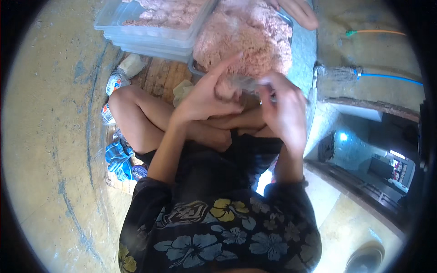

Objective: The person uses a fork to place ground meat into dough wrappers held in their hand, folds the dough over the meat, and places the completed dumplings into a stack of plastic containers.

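Observation:
My left hand (pixel 201 97) cups a small pink lump (pixel 225 89) that looks like ground meat, thumb and fingers curved around it. Thin clear plastic film (pixel 246 83) stretches from the lump toward my right hand (pixel 286 107), which pinches its other end; the film is blurred. Both hands are raised above my crossed legs. Just beyond them a wide tray (pixel 196 70) is heaped with a pink, ground-meat-like mass (pixel 242 41).
Stacked clear plastic containers (pixel 146 41) stand at the upper left, the top one holding pink portions. Another person's arm (pixel 300 13) reaches in at the upper right. Plastic packages (pixel 116 82) and a blue checked cloth (pixel 119 158) lie left of my knee. Brooms (pixel 341 73) are at right.

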Action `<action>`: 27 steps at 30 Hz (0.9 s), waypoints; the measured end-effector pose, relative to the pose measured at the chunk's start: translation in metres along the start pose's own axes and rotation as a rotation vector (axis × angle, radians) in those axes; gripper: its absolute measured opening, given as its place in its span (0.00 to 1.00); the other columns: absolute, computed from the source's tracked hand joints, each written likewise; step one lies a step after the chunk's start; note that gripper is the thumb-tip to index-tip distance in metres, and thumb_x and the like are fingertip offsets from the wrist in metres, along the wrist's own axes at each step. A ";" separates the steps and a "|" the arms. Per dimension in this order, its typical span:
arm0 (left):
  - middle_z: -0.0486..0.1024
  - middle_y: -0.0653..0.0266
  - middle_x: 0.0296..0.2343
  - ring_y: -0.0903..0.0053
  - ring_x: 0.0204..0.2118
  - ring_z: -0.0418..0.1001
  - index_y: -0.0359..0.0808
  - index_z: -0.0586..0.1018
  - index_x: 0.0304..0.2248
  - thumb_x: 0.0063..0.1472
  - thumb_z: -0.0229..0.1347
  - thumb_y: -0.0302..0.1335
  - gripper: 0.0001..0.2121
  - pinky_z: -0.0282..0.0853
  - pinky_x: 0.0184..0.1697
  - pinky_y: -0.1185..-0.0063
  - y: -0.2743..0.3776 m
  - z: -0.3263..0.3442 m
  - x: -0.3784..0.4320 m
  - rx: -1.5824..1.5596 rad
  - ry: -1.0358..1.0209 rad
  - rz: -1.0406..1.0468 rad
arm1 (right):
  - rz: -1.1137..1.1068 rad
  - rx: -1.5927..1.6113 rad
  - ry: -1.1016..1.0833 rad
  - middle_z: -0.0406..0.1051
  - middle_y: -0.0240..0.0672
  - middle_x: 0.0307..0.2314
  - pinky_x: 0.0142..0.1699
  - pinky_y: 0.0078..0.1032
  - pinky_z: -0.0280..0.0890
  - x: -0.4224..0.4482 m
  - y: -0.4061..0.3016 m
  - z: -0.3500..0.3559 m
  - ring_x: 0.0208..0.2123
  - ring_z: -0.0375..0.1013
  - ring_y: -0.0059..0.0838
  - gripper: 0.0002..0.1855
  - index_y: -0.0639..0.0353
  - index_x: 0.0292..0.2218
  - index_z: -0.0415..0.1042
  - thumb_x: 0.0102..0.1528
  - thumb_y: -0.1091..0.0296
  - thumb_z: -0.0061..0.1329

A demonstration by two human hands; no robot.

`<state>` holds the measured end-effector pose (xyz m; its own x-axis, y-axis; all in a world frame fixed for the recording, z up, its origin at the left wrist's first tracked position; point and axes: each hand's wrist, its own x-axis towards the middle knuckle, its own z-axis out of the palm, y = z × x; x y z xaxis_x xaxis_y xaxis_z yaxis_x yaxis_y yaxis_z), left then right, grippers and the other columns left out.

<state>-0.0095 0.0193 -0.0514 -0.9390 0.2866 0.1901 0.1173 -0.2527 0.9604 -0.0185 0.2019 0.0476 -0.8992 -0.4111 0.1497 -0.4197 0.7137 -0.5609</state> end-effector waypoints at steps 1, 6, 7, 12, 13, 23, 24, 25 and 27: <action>0.74 0.64 0.27 0.82 0.28 0.71 0.40 0.57 0.61 0.44 0.62 0.16 0.44 0.69 0.31 0.82 -0.002 -0.008 -0.004 0.001 0.000 -0.002 | 0.113 -0.008 0.101 0.71 0.43 0.25 0.34 0.37 0.66 -0.002 -0.004 -0.006 0.30 0.74 0.47 0.05 0.60 0.30 0.68 0.48 0.80 0.48; 0.73 0.61 0.34 0.83 0.32 0.71 0.39 0.55 0.62 0.41 0.66 0.15 0.48 0.72 0.35 0.81 -0.014 -0.007 0.009 0.126 0.047 0.002 | -0.083 -0.057 -0.060 0.72 0.48 0.24 0.32 0.43 0.66 0.013 -0.002 0.018 0.28 0.73 0.52 0.01 0.60 0.30 0.68 0.53 0.75 0.47; 0.73 0.61 0.35 0.83 0.32 0.71 0.39 0.55 0.62 0.41 0.66 0.15 0.48 0.72 0.34 0.81 -0.014 -0.006 0.013 0.305 0.054 0.161 | -0.091 -0.057 -0.061 0.72 0.48 0.24 0.32 0.43 0.66 0.012 -0.004 0.013 0.28 0.73 0.52 0.01 0.60 0.30 0.68 0.53 0.75 0.47; 0.73 0.56 0.45 0.81 0.34 0.74 0.39 0.62 0.59 0.43 0.65 0.17 0.41 0.72 0.38 0.81 0.017 -0.006 -0.004 0.105 0.106 -0.132 | 0.042 0.042 0.093 0.71 0.46 0.23 0.31 0.36 0.66 -0.004 -0.008 -0.005 0.26 0.73 0.47 0.02 0.60 0.31 0.68 0.53 0.77 0.47; 0.72 0.56 0.47 0.80 0.35 0.75 0.39 0.63 0.59 0.43 0.64 0.18 0.41 0.72 0.39 0.80 0.017 -0.007 -0.004 0.024 0.096 -0.192 | 0.010 0.136 0.137 0.70 0.44 0.22 0.30 0.30 0.67 -0.006 -0.008 -0.006 0.24 0.74 0.43 0.02 0.61 0.31 0.68 0.54 0.78 0.46; 0.75 0.68 0.26 0.89 0.26 0.71 0.36 0.57 0.61 0.45 0.66 0.17 0.44 0.68 0.32 0.87 -0.015 -0.057 -0.034 -0.160 0.140 -0.067 | 0.405 -0.734 -0.185 0.75 0.46 0.30 0.37 0.40 0.71 0.017 0.094 0.051 0.34 0.77 0.47 0.07 0.58 0.34 0.75 0.51 0.72 0.51; 0.67 0.76 0.17 0.93 0.24 0.67 0.36 0.56 0.61 0.45 0.66 0.15 0.45 0.64 0.30 0.91 -0.026 -0.053 -0.034 -0.190 0.118 -0.061 | 0.344 -0.801 -0.196 0.75 0.47 0.34 0.38 0.41 0.71 0.020 0.098 0.061 0.35 0.76 0.48 0.08 0.58 0.35 0.75 0.50 0.72 0.53; 0.67 0.76 0.17 0.93 0.24 0.67 0.36 0.56 0.61 0.45 0.66 0.15 0.45 0.64 0.30 0.91 -0.024 -0.045 -0.037 -0.183 0.167 -0.053 | 0.296 -0.798 -0.213 0.75 0.47 0.34 0.38 0.41 0.71 0.022 0.085 0.065 0.35 0.76 0.48 0.08 0.58 0.35 0.75 0.50 0.72 0.53; 0.75 0.64 0.28 0.83 0.28 0.72 0.33 0.51 0.62 0.50 0.62 0.19 0.43 0.68 0.35 0.85 -0.013 -0.026 -0.030 -0.096 0.355 -0.130 | 0.010 -0.639 -0.021 0.71 0.49 0.41 0.40 0.40 0.71 0.027 0.040 0.050 0.39 0.74 0.50 0.14 0.59 0.39 0.75 0.47 0.76 0.52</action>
<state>0.0083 -0.0103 -0.0752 -0.9995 -0.0109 -0.0306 -0.0254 -0.3254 0.9453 -0.0537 0.1912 -0.0117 -0.9036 -0.4089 0.1277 -0.4079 0.9124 0.0350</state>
